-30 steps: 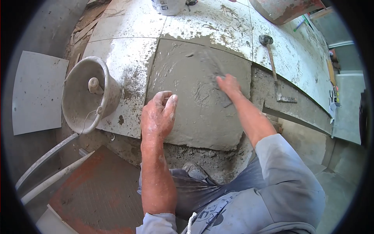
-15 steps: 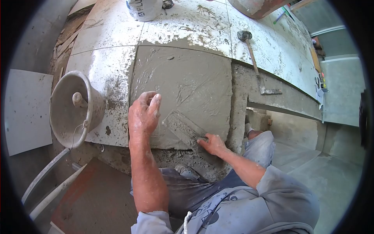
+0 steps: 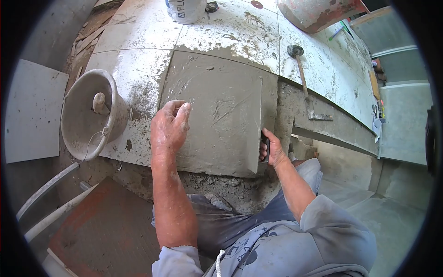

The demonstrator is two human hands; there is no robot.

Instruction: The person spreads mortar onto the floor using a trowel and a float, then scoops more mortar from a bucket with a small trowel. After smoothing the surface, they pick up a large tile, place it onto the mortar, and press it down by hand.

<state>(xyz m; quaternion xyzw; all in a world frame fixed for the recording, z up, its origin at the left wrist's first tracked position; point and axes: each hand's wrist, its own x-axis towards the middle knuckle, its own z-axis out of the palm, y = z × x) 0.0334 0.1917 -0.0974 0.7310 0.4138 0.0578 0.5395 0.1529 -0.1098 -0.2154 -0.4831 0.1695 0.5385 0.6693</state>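
My right hand is closed around the black handle of a plastering trowel. The trowel's long blade stands tilted on edge at the right side of a square patch of wet grey mortar. Over the left edge of that patch hangs my left hand, its fingers loosely bent and the thumb a little apart, with nothing visible in them. A mortar-smeared bucket stands left of this hand, with a rounded pale tool handle inside.
White tiles smeared with mortar border the patch. A mallet and a hammer-like tool lie to the right. A white container and a large bucket stand at the back. A loose tile leans at the lower left.
The trowel has gone from lying low across the mortar to standing on edge at its right side. My right hand has moved up and right with it. My left hand has barely moved.
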